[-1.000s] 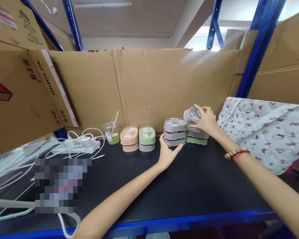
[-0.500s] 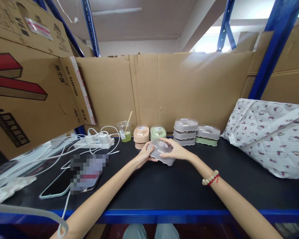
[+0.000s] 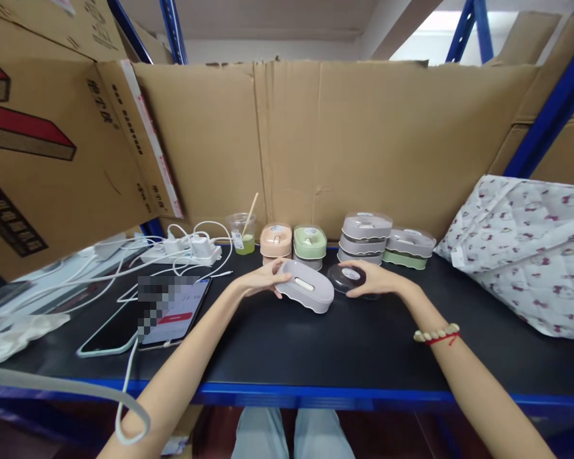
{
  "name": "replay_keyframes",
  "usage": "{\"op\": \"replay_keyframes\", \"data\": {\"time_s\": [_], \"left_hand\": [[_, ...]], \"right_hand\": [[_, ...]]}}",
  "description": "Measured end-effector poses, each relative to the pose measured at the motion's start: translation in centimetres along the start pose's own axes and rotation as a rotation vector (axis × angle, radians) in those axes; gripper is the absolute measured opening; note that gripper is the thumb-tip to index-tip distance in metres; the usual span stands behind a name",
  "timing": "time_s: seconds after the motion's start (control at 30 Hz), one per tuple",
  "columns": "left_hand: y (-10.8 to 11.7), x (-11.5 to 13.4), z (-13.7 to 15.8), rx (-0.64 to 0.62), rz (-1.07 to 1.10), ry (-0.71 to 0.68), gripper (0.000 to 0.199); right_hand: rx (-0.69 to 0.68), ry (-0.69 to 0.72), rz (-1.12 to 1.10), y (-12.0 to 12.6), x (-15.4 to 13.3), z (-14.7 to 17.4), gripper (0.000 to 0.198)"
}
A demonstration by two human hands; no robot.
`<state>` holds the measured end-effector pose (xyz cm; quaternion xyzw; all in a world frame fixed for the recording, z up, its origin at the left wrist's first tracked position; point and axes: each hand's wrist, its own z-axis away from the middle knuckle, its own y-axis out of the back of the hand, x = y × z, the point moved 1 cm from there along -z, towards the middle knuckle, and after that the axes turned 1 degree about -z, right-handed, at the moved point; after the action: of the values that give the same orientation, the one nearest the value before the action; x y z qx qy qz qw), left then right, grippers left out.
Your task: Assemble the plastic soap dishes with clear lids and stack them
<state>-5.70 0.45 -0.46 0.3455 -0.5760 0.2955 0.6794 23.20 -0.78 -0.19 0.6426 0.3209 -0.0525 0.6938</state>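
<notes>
My left hand [image 3: 268, 279] grips the left end of a grey box [image 3: 310, 287], an oval container with a wavy lower rim and a pale slot on top. It is tilted above the black tabletop. My right hand [image 3: 370, 278] is closed around a clear lid [image 3: 348, 278] with a round white label, just right of the box and apart from it. Behind stand a peach box [image 3: 276, 241] and a green box [image 3: 310, 241], each stacked on another. Farther right are a grey stack [image 3: 365, 234] and a grey box on a green one [image 3: 409, 245].
A cup [image 3: 242, 234] of yellow-green liquid with a straw stands at the back. White cables run from a power strip [image 3: 182, 253] on the left, near two phones [image 3: 176, 319]. A patterned quilted bag [image 3: 526, 255] lies right. Cardboard [image 3: 363, 140] walls the back.
The clear lid has come off the grey box. My right hand has moved right with it, while my left hand keeps the box. The view has tilted down slightly.
</notes>
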Motion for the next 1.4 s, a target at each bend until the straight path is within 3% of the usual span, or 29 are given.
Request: {"op": "replay_keyframes", "data": {"time_s": [0.13,0.27,0.33,0.43,0.57,0.77,0.87,1.03,1.13,1.27,1.4], "left_hand": [[0.0,-0.1,0.0,-0.042,-0.125,-0.021,0.073],[-0.5,-0.6,-0.2,-0.066,-0.285,-0.004,0.109],[-0.7,-0.7,-0.3,-0.054,-0.368,-0.051,0.122],[-0.6,-0.7,-0.5,-0.048,-0.429,-0.131,0.12],[-0.2,-0.7,-0.7,-0.09,-0.424,-0.103,0.117],[1.1,-0.3,-0.4,-0.211,-0.504,-0.096,0.114],[2.2,0.3,0.5,-0.199,-0.653,-0.015,0.107],[3.2,1.2,2.3,-0.094,-1.008,0.321,0.101],[3.1,1.7,2.9,-0.055,-1.146,0.437,0.104],[3.1,1.9,3.2,0.023,-1.258,0.508,0.106],[3.0,1.8,3.3,0.099,-1.23,0.443,0.113]], "right_hand": [[-0.02,-0.085,0.124,0.0,-0.1,0.2,0.089],[-0.006,0.178,0.003,-2.5,-2.8,-0.4,0.101],[-0.022,0.267,0.003,-4.0,-4.0,-0.7,0.097],[0.011,0.257,0.058,-5.4,-4.9,-0.9,0.086],[0.025,0.199,0.017,-5.4,-5.1,-0.9,0.075],[0.023,0.144,-0.225,-5.1,-4.8,-1.1,0.059],[0.04,0.166,-0.12,-5.2,-4.7,-1.0,0.064],[0.014,0.227,0.039,-4.8,-4.6,-0.7,0.066],[-0.025,0.211,0.092,-4.1,-4.4,-0.5,0.066],[-0.043,0.171,0.116,-3.4,-4.1,-0.2,0.053],[-0.015,0.133,0.11,-3.1,-4.2,0.0,0.04]]}}
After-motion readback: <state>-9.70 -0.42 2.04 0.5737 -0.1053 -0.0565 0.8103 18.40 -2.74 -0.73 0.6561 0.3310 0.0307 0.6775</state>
